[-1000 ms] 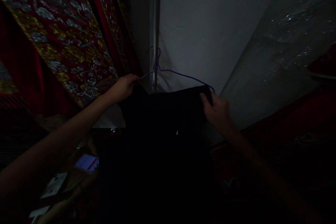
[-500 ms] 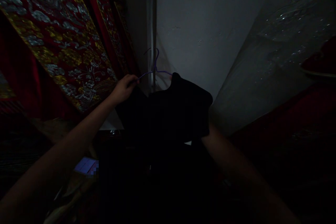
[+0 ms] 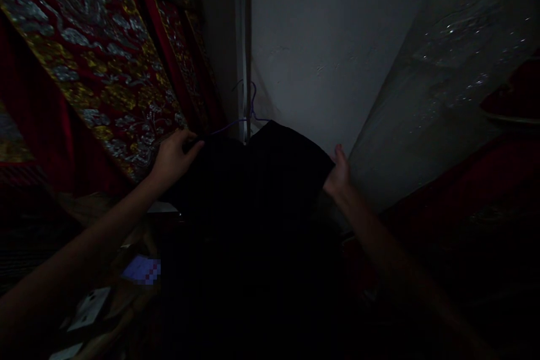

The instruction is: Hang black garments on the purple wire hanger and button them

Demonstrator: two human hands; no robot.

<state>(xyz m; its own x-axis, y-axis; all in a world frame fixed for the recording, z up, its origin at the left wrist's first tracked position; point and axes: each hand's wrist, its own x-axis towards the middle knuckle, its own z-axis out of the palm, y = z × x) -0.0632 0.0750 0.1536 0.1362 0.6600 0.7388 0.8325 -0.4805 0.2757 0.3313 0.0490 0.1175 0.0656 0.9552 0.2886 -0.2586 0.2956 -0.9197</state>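
Observation:
A black top (image 3: 261, 180) hangs on a thin purple wire hanger (image 3: 253, 102), whose hook is at a narrow vertical metal strip. Both shoulders of the top drape over the hanger; its lower part merges into the dark. At the left shoulder, my left hand (image 3: 175, 157) pinches the cloth near the hanger's arm, thumb and forefinger closed on it. My right hand (image 3: 338, 175) is at the opposite shoulder edge, thumb pointing up and its fingers curled at the cloth, partly hidden by it.
Red cloth with gold and silver embroidery (image 3: 97, 62) hangs at the left. A clear plastic cover (image 3: 422, 95) over red fabric is on the right, beside a pale wall or panel (image 3: 312, 28). Low at the left lie a bluish-lit rectangle (image 3: 139, 269) and a whitish card-like piece (image 3: 89, 308).
My right hand has come out from behind or inside the top to its right shoulder edge. My left hand has slid left and down along the shoulder. The cloth now covers more of the hanger.

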